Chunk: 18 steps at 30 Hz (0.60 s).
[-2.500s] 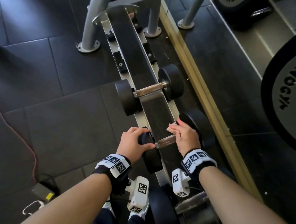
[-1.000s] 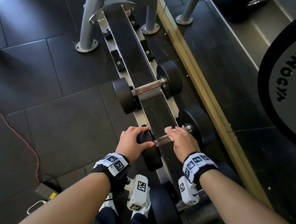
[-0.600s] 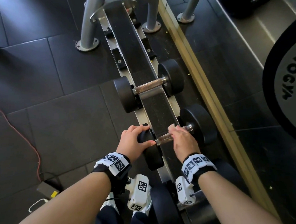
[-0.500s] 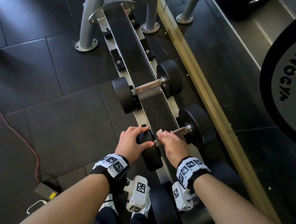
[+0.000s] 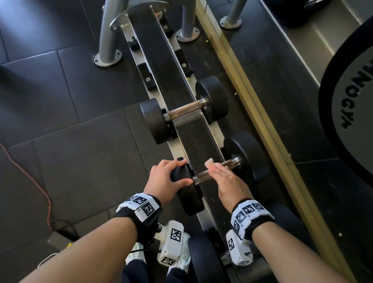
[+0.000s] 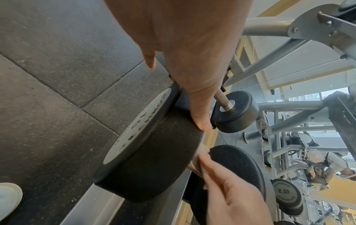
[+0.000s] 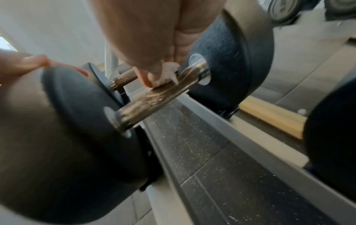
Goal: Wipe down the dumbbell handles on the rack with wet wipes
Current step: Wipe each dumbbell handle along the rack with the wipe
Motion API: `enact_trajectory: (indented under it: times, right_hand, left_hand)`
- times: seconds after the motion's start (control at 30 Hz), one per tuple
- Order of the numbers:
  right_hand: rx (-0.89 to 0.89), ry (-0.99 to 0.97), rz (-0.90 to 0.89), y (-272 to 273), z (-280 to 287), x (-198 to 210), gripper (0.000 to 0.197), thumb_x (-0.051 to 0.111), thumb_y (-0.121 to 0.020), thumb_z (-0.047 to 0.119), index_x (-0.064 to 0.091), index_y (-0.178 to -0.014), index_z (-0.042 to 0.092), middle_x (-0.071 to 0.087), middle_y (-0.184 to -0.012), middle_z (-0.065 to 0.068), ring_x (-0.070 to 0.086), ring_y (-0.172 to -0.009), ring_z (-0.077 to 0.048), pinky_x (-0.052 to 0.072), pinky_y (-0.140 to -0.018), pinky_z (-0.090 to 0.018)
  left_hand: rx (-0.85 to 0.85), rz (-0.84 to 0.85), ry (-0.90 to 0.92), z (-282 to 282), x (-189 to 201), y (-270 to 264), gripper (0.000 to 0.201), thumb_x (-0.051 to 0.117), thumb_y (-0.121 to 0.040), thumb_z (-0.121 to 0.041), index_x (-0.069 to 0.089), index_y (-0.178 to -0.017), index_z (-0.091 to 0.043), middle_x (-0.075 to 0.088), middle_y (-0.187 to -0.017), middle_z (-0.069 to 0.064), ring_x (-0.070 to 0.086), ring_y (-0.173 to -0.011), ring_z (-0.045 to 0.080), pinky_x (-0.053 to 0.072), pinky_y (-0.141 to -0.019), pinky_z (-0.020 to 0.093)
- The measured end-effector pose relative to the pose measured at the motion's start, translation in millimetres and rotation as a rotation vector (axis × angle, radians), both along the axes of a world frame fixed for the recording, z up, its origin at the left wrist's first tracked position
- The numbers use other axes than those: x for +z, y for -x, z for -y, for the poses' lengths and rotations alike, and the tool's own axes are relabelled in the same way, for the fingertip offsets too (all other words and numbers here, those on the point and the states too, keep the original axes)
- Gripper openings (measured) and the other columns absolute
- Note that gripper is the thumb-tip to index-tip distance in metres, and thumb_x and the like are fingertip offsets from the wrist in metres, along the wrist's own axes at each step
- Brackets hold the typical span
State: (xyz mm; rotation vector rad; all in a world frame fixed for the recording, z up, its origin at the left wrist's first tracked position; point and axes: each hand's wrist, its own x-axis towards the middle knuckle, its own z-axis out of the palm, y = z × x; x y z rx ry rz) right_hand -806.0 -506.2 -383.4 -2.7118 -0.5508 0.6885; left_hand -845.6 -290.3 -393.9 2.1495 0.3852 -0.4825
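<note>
The near dumbbell lies across the rack (image 5: 158,42), its rusty handle (image 5: 201,176) showing between my hands. My left hand (image 5: 179,171) grips the top of its left black head (image 5: 189,197), fingers curled over the rim; the left wrist view shows the same head (image 6: 150,159) under the thumb. My right hand (image 5: 215,168) holds a white wet wipe (image 5: 210,164) against the middle of the handle. In the right wrist view the thumb presses the wipe (image 7: 165,73) onto the handle (image 7: 154,100), left of the right head (image 7: 231,60).
A second dumbbell (image 5: 182,113) sits farther along the rack, and another (image 5: 207,261) lies just below my wrists. Grey rack posts (image 5: 109,29) stand at the far end. A yellow-framed mirror (image 5: 258,114) runs along the right. An orange cable (image 5: 28,176) crosses the floor on the left.
My right hand has rubbed the wipe back and forth along the near handle, ending slightly right of where it was half a second ago. The left hand has stayed on the left head.
</note>
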Motion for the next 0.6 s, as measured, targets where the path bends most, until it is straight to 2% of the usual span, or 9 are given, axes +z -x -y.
enact_trajectory:
  times: [0.13, 0.2, 0.27, 0.33, 0.4, 0.43, 0.5, 0.6]
  right_hand:
    - [-0.165, 0.110, 0.027, 1.7, 13.1, -2.5, 0.072, 0.046, -0.092, -0.008, 0.024, -0.154, 0.020, 0.019, -0.162, 0.006, 0.010, -0.150, -0.010, 0.011, -0.123, -0.028]
    - [-0.255, 0.063, 0.011, 8.5, 6.4, -5.9, 0.072, 0.045, -0.092, -0.008, 0.022, -0.154, 0.020, 0.016, -0.163, 0.004, 0.008, -0.150, -0.010, 0.013, -0.123, -0.031]
    - [-0.371, -0.043, -0.010, 20.9, -6.2, -7.3, 0.069, 0.044, -0.092, -0.008, 0.028, -0.153, 0.019, 0.021, -0.162, 0.002, 0.015, -0.150, -0.010, 0.017, -0.122, -0.030]
    - [-0.480, -0.136, -0.036, 34.3, -15.5, -5.7, 0.061, 0.044, -0.095, -0.004, 0.040, -0.148, 0.024, 0.039, -0.155, 0.000, 0.034, -0.143, -0.015, 0.027, -0.118, -0.029]
    - [-0.646, -0.224, -0.096, 38.0, -17.3, -0.4, 0.046, 0.043, -0.101, 0.012, 0.049, -0.140, 0.036, 0.058, -0.135, -0.001, 0.055, -0.123, -0.018, 0.042, -0.105, -0.029]
    - [-0.769, -0.277, -0.116, 36.5, -15.5, 3.3, 0.040, 0.041, -0.102, 0.021, 0.052, -0.137, 0.040, 0.062, -0.128, 0.000, 0.059, -0.114, -0.017, 0.046, -0.096, -0.025]
    - [-1.013, -0.359, -0.070, 30.4, -9.5, 7.1, 0.036, 0.041, -0.103, 0.024, 0.057, -0.131, 0.041, 0.062, -0.129, 0.000, 0.060, -0.115, -0.017, 0.041, -0.089, -0.020]
    - [-1.088, -0.370, 0.002, 24.5, -7.1, 6.8, 0.039, 0.044, -0.103, 0.019, 0.056, -0.131, 0.043, 0.059, -0.134, 0.001, 0.058, -0.121, -0.020, 0.038, -0.083, -0.019]
  left_hand:
    - [-0.014, -0.052, -0.011, -0.9, 8.7, -8.8, 0.063, 0.082, -0.074, -0.043, 0.057, -0.132, -0.040, 0.050, -0.119, -0.009, 0.042, -0.116, 0.018, 0.033, -0.100, 0.027]
    - [-0.037, -0.095, -0.027, -2.0, 13.4, -16.0, 0.062, 0.083, -0.072, -0.043, 0.058, -0.129, -0.039, 0.049, -0.113, -0.009, 0.046, -0.115, 0.021, 0.040, -0.102, 0.033]
    - [-0.055, -0.121, -0.046, -1.9, 16.6, -20.9, 0.061, 0.084, -0.072, -0.042, 0.059, -0.127, -0.039, 0.049, -0.110, -0.009, 0.047, -0.116, 0.022, 0.042, -0.102, 0.037]
    - [-0.060, -0.127, -0.058, -0.4, 18.8, -22.4, 0.061, 0.084, -0.072, -0.041, 0.059, -0.128, -0.037, 0.049, -0.110, -0.008, 0.047, -0.118, 0.023, 0.042, -0.103, 0.037]
    - [-0.064, -0.126, -0.068, 0.6, 19.8, -22.1, 0.061, 0.084, -0.073, -0.041, 0.059, -0.129, -0.036, 0.049, -0.111, -0.007, 0.048, -0.119, 0.024, 0.041, -0.103, 0.037]
    - [-0.066, -0.126, -0.070, 0.7, 20.3, -22.1, 0.062, 0.084, -0.072, -0.041, 0.059, -0.129, -0.036, 0.049, -0.112, -0.006, 0.048, -0.119, 0.025, 0.041, -0.103, 0.037]
    - [-0.073, -0.126, -0.073, -0.3, 20.3, -23.5, 0.062, 0.084, -0.071, -0.042, 0.060, -0.128, -0.035, 0.051, -0.115, -0.004, 0.048, -0.119, 0.026, 0.041, -0.104, 0.038]
    - [-0.089, -0.126, -0.081, -2.2, 17.8, -24.8, 0.062, 0.084, -0.071, -0.043, 0.061, -0.126, -0.034, 0.053, -0.117, -0.001, 0.048, -0.119, 0.026, 0.041, -0.103, 0.039]
